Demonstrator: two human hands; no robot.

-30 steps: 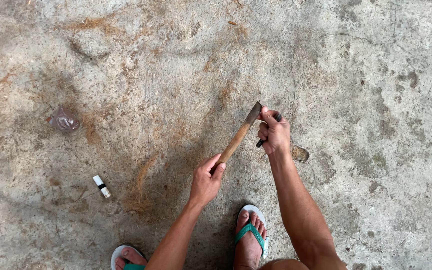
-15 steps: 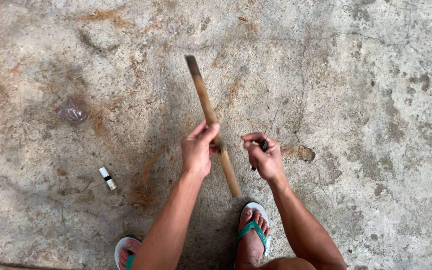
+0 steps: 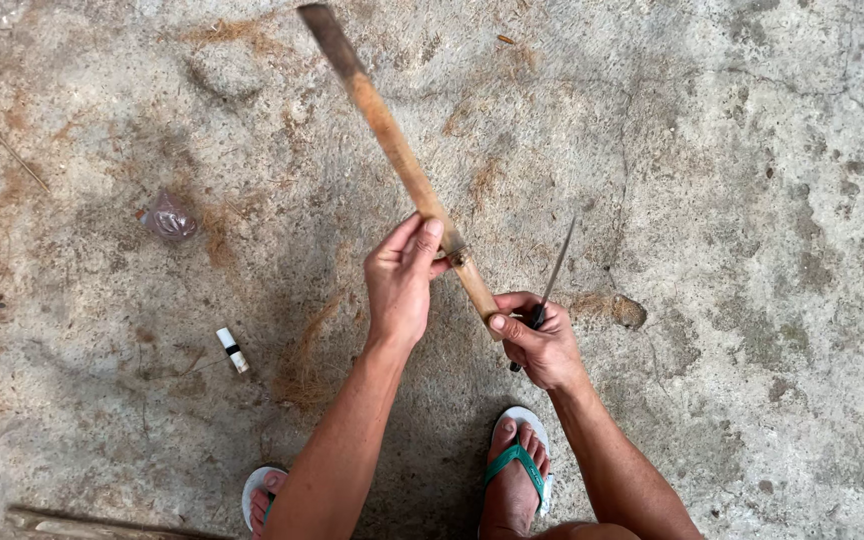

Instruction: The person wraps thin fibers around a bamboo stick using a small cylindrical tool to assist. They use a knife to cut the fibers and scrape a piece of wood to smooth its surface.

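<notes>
Left hand (image 3: 399,283): I had it closed around the bamboo stick (image 3: 402,165) partway along its length, thumb and fingers wrapped over it, holding the stick slanted up and away from me.

Right hand (image 3: 540,345): I gripped the knife (image 3: 550,283) by its handle, fingers shut tight, while my thumb pressed against the near end of the stick. The thin blade pointed up and away, just beside the stick.

Stick: it was off the ground, held between both hands above the concrete floor (image 3: 752,200); its far end was dark and blurred.

Step in hand: by my reading, I was lining the blade up against the stick's near end, ready to shave or split it; the edge did not look seated in the wood yet.

Next move calls for: a firm left-hand hold to keep the stick from twisting, and the blade set along the grain, away from my left fingers.

Around me: a small white tube (image 3: 233,350) and a crumpled clear wrapper (image 3: 168,217) lay well apart on my left; my foot in a green-strapped sandal (image 3: 518,468) was right below my hands.
</notes>
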